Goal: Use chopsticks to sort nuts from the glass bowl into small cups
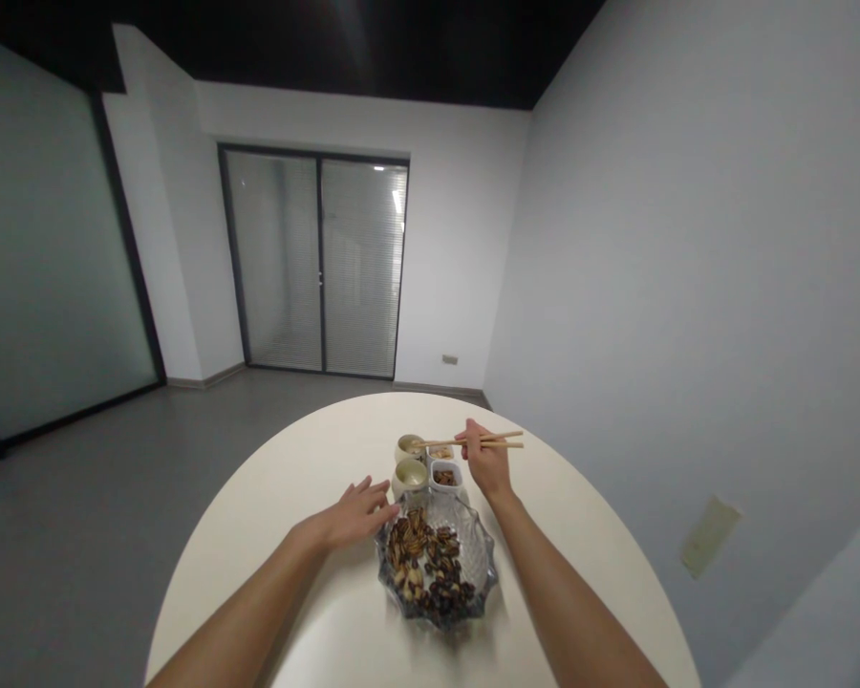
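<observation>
Chopstick risk: from my remote seat, I judge the wooden chopsticks (pixel 467 442) the likeliest trouble; the right hand (pixel 488 462) holds them out almost level, tips just beside the rear cream cup, so a small swing could knock that cup or drop whatever they pick up

Dish risk: the left hand (pixel 358 513) hangs close to the scalloped glass dish (pixel 482 564), and I reckon a careless brush against its rim could shift it or scatter seeds across the table

Right hand: narrow, fingers closed around the chopsticks, at about 2 o'clock from the dish

Left hand: wide, fingers spread, holding nothing, at about 10 o'clock from the dish; I cannot tell whether the fingertips (pixel 385 487) touch its rim

Dish: resting on the round white table (pixel 293 487), at about 6 o'clock from the small cups

Contents: a loose, uneven heap of striped seeds and dark brown seeds (pixel 426 564), the exact kind too small for me to tell

Small ware: two cream ceramic cups (pixel 410 475) at about 12 o'clock from the dish, with a white square dish of brown pieces (pixel 445 476) just beside them
</observation>
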Demonstrator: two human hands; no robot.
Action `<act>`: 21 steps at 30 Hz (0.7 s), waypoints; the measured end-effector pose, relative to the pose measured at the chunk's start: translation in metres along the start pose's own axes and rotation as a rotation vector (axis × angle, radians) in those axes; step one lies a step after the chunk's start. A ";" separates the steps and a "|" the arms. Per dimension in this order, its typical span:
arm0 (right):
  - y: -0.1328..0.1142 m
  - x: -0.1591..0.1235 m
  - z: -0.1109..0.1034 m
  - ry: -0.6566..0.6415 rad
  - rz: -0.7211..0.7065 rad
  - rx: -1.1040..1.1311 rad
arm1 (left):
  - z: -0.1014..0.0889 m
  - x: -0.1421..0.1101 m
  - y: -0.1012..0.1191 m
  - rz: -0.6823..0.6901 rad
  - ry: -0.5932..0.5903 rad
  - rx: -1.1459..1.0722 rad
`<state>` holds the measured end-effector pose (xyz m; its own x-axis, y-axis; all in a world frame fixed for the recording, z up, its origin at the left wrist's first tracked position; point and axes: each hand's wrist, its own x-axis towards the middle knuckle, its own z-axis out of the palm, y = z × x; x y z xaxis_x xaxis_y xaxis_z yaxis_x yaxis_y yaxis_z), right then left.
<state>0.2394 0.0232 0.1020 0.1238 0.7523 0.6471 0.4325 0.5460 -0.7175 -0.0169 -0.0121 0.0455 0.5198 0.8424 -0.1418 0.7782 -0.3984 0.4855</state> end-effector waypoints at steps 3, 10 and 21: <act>0.006 -0.002 0.003 -0.030 0.029 -0.020 | 0.000 0.000 -0.001 0.002 -0.002 -0.001; 0.006 -0.006 -0.002 -0.081 0.068 0.020 | -0.001 -0.002 0.002 0.001 0.008 -0.011; -0.019 -0.032 -0.061 -0.172 0.110 0.146 | 0.003 0.001 0.004 -0.004 -0.001 0.013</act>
<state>0.2818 -0.0332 0.1106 0.0039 0.8550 0.5185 0.2899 0.4953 -0.8189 -0.0119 -0.0139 0.0450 0.5172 0.8436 -0.1445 0.7847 -0.4000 0.4736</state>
